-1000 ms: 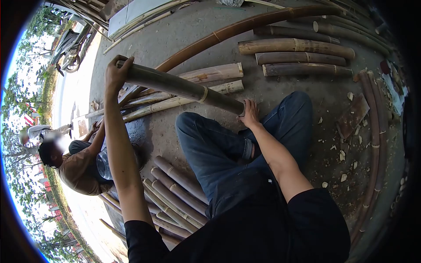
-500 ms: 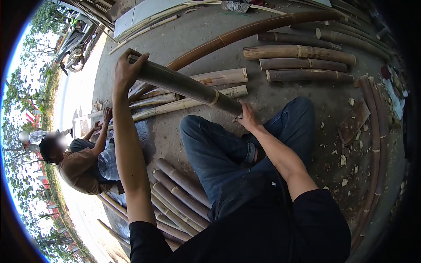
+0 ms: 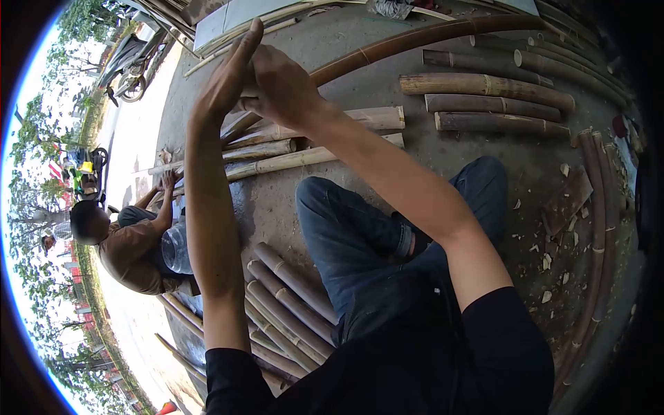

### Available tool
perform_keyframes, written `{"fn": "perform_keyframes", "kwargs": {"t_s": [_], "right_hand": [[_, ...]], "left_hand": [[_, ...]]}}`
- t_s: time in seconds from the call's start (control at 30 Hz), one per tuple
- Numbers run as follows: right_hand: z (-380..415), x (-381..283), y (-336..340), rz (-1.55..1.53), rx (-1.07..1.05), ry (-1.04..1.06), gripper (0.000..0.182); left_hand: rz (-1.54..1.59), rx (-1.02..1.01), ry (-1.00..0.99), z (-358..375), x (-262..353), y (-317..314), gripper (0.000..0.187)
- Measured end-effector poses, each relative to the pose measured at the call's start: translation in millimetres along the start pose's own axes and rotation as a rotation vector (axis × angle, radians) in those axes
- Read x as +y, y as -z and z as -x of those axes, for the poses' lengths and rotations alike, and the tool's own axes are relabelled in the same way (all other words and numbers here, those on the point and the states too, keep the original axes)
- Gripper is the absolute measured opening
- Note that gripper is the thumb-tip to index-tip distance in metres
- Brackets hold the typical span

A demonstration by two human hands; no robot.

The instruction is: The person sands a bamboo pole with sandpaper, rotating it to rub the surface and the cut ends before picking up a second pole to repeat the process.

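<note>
Head view: 2 arms stretched out, left hand (image 3: 225,83) fingers-up, right hand (image 3: 282,81) angled across beside it! Palms hidden, so their grip couldn't be told; the long brown bamboo pole (image 3: 415,45) lay beyond, partly covered.

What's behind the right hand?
The long brown bamboo emerges from behind the right hand, with grey floor beside it. Whatever stretch the hand covers can't be seen, nor what the fingers may be hiding.
</note>
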State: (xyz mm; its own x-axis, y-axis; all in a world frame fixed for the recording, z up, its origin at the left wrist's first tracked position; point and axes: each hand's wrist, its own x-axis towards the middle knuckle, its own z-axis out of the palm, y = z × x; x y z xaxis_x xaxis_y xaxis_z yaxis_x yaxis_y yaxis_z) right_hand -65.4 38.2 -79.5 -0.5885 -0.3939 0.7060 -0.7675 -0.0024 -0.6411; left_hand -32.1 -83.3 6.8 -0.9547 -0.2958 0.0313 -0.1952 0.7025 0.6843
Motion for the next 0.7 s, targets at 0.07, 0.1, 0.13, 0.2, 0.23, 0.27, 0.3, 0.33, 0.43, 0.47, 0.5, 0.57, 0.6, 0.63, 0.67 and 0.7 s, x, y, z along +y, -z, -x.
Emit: {"fn": "perform_keyframes", "kwargs": {"t_s": [0.07, 0.1, 0.13, 0.2, 0.23, 0.27, 0.3, 0.33, 0.43, 0.47, 0.5, 0.57, 0.6, 0.63, 0.67, 0.7], "right_hand": [[-30.7, -2.3, -14.8, 0.122, -0.076, 0.004, 0.076], [-35.8, -1.1, -16.4, 0.254, -0.156, 0.001, 0.069], [-31.6, -1.3, -14.2, 0.261, -0.160, 0.003, 0.069], [-25.4, 2.6, -5.7, 0.128, -0.067, 0.127, 0.060], [-26.7, 4.8, 5.3, 0.138, -0.065, 0.125, 0.060], [-26.7, 5.4, 20.8, -0.034, -0.119, 0.048, 0.061], [-24.7, 5.0, 35.7, -0.209, -0.171, -0.033, 0.061], [-23.4, 6.3, 47.9, -0.210, -0.172, -0.041, 0.061], [-26.0, 10.9, 74.8, -0.434, -0.495, -0.029, 0.063], [-24.8, 13.4, 77.9, -0.427, -0.494, -0.028, 0.063], [-22.0, 16.5, 79.9, -0.420, -0.546, -0.041, 0.064], [-15.6, 11.5, 93.1, -0.469, -0.551, -0.057, 0.061], [-13.7, 5.0, 95.2, -0.475, -0.548, -0.062, 0.061], [-11.0, 0.1, 95.4, -0.353, -0.446, -0.023, 0.055], [-8.8, -7.8, 96.8, -0.232, -0.347, 0.015, 0.049], [-5.6, -16.9, 98.7, -0.169, -0.266, 0.035, 0.050]], "left_hand": [[0.087, -0.001, 0.051, 17.8, 25.7, 0.3, 0.120], [0.066, -0.048, 0.088, 16.2, 22.7, 7.4, 0.121], [0.050, -0.096, 0.124, 17.7, 27.2, 7.8, 0.122], [-0.023, -0.002, 0.036, 26.7, 34.3, 5.2, 0.116], [-0.130, -0.049, 0.025, 27.9, 37.3, 12.9, 0.112], [-0.238, -0.100, 0.024, 29.1, 35.0, 18.6, 0.108], [-0.272, 0.002, -0.128, 25.5, 23.2, 18.9, 0.096], [-0.230, 0.025, -0.289, 17.4, 16.7, 20.0, 0.086], [-0.151, -0.012, -0.717, 9.5, 32.3, 9.0, 0.072], [-0.175, -0.065, -0.792, 6.3, 36.6, 4.5, 0.068], [-0.170, -0.128, -0.817, 4.3, 39.1, -5.5, 0.063], [-0.068, -0.302, -0.587, 15.4, 57.6, -12.7, 0.063], [-0.007, -0.314, -0.486, 16.9, 60.0, -16.4, 0.064], [-0.009, -0.320, -0.479, 15.3, 60.3, -23.0, 0.064], [0.067, -0.242, -0.482, 12.1, 60.4, -30.3, 0.065], [0.142, -0.162, -0.484, 11.3, 60.7, -37.6, 0.066]]}}
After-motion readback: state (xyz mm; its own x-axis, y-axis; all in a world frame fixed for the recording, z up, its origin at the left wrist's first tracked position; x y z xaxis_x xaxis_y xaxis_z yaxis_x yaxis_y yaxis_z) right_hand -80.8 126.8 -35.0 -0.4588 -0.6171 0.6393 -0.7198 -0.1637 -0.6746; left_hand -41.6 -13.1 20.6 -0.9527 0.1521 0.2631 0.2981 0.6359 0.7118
